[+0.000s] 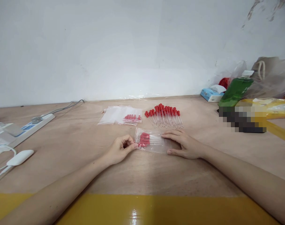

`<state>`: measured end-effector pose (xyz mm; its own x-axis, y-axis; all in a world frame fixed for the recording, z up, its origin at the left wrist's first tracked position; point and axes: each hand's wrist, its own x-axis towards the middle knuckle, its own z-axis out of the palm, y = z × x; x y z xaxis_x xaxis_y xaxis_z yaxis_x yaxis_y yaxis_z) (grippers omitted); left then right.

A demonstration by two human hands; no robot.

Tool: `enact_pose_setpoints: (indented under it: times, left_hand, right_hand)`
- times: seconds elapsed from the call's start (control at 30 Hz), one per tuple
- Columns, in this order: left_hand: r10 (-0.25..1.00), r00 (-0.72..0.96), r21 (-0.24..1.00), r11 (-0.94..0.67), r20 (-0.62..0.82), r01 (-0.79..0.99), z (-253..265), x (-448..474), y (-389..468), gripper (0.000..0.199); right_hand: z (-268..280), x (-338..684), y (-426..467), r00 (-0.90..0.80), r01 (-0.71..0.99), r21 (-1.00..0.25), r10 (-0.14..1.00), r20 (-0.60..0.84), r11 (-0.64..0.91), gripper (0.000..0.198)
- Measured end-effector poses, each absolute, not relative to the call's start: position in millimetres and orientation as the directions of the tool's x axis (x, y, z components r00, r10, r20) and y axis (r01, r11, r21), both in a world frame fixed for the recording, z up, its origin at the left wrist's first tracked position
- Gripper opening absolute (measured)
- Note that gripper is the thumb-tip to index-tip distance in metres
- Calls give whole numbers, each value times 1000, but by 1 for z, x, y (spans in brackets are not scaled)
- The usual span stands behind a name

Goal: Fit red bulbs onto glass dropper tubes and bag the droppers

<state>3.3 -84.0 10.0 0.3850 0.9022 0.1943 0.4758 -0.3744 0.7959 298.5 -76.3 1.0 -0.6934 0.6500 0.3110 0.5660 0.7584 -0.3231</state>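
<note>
A clear plastic bag (158, 149) lies flat on the table in front of me, holding several droppers (144, 139) with red bulbs and thin clear tubes. The bulbs point left. My left hand (123, 148) pinches the bag's left edge between thumb and fingers. On the bag's right end rests my right hand (183, 143), its fingers stretched out and apart. Just beyond the bag, a row of loose droppers (164, 114) is fanned out, red bulbs away from me. Left of them sits a stack of clear bags (112, 115), with red bulbs showing at its right side.
A power strip (32, 129) with cords and a white plug-like device (20, 157) lie at the left. To the right stand a blue tissue box (211, 93), a green bottle (236, 90) and a yellow packet (273, 107), beside a blurred dark object (243, 120). Yellow tape (142, 209) runs along the front.
</note>
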Motion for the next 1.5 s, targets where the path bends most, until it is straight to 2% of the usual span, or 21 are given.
enact_pose_setpoints:
  times: [0.1,0.23,0.33,0.43,0.67,0.83,0.97,1.07,1.2,1.37,1.5]
  left_hand:
    - [896,438,878,-268,76,397,16,1,-83,26]
    - [829,551,954,-78,-99,289,23,0,-83,27]
    - [869,489,973,-46,-73,226,22,3,-83,30]
    - [908,419,967,-85,-24,240,16,8,-83,38]
    - [873,487,959,-103,-42,266,17,6,-82,39]
    - [959,267,919,-18,-95,394,24,7,-78,48]
    - [977,199,934,-4,-73,358,25,19,-66,52]
    - [954,267,926,26,-135,377,27,25,-52,54]
    - [846,482,900,-8,-226,435,30,23,-39,37]
    - [846,526,943,-102,-85,316,34,6,-49,37]
    - [905,425,976,-104,12,193,37,-18,-60,36]
  right_hand:
    - [1,298,-77,-689,569,-324,653,314,756,57]
    - [1,298,-76,-690,558,-330,646,326,762,56]
    - [0,298,-76,-689,551,-333,642,336,765,57]
    - [-1,299,-76,-696,543,-327,633,340,773,57]
    - [-1,298,-76,-709,525,-325,615,345,787,55]
    - [-1,299,-74,-734,523,-319,608,302,790,59]
    - [1,298,-72,-763,514,-320,595,252,796,60]
    - [2,297,-72,-779,512,-322,588,218,797,59]
    - [0,297,-72,-752,527,-317,606,260,789,59]
    - [-5,300,-71,-727,547,-309,624,286,778,56]
    - [-5,300,-72,-719,562,-312,639,272,766,54]
